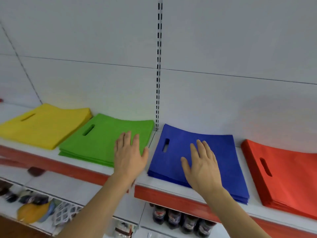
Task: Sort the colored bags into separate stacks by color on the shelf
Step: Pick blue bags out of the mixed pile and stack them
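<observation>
Four flat stacks of bags lie side by side on the white shelf (154, 183). From left to right they are the yellow stack (42, 126), the green stack (101, 140), the blue stack (173, 160) and the red stack (288, 174). My left hand (129, 155) lies flat with straight fingers on the right part of the green stack. My right hand (202, 167) lies flat with spread fingers on the blue stack. Neither hand holds a bag.
A slotted upright rail (159, 66) runs up the white back panel behind the gap between green and blue. The shelf has a red front strip (171, 196). Below stand dark drink bottles (180, 220) and, lower left, packaged goods (34, 208).
</observation>
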`<move>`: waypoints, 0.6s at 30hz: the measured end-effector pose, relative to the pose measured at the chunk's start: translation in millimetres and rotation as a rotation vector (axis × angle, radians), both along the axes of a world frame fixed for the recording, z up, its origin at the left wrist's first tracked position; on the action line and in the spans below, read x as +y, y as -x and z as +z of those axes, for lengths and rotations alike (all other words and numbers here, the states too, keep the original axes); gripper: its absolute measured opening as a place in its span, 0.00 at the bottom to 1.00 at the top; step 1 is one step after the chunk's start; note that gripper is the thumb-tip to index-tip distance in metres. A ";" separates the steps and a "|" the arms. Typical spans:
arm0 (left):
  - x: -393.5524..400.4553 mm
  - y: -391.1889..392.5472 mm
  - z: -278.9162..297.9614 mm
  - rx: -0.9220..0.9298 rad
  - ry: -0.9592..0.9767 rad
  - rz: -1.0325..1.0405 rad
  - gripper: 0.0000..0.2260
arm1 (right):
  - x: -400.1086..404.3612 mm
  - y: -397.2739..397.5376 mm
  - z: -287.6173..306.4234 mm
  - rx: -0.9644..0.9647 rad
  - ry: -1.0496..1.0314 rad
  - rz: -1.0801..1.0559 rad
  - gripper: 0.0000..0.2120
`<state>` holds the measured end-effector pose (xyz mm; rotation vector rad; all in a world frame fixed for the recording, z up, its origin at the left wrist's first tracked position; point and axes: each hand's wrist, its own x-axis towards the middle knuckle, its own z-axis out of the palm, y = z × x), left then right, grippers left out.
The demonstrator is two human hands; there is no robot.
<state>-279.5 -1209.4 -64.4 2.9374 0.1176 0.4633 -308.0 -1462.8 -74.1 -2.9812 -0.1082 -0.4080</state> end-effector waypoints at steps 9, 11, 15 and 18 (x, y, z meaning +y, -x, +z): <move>176.6 73.3 8.9 -0.053 -0.036 0.197 0.34 | 195.6 -2.3 17.2 -0.048 -0.012 0.324 0.37; 220.1 91.0 8.8 -0.084 -0.018 0.232 0.34 | 246.8 -0.4 17.5 -0.066 -0.035 0.381 0.37; 304.9 128.7 2.3 -0.088 0.002 0.339 0.34 | 348.0 9.1 8.2 -0.057 -0.072 0.498 0.37; 360.4 155.9 -3.7 -0.082 0.012 0.435 0.33 | 417.5 18.0 2.6 -0.053 -0.089 0.604 0.37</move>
